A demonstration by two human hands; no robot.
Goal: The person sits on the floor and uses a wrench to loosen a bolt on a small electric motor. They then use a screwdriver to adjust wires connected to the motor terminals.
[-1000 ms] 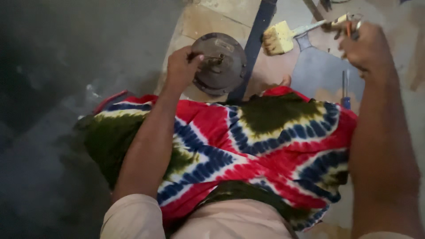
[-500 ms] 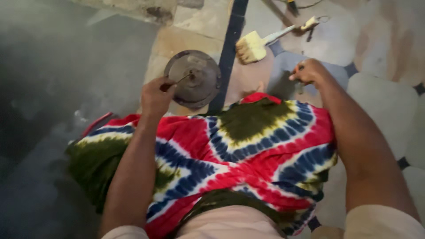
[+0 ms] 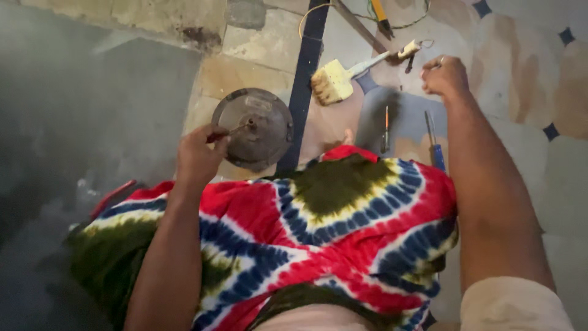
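Round metal disc (image 3: 253,129) — left hand (image 3: 199,160) grips a small tool at its centre; right hand (image 3: 444,76) is loosely curled, apparently empty — next calls for steady turning.

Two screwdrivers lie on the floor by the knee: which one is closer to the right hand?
The blue-handled screwdriver, lying right beside the right forearm below the right hand. The slimmer orange-handled screwdriver lies further left.

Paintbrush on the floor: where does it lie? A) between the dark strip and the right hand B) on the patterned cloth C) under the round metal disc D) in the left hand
A: the paintbrush lies on the tiles right of the dark strip, handle toward the right hand.
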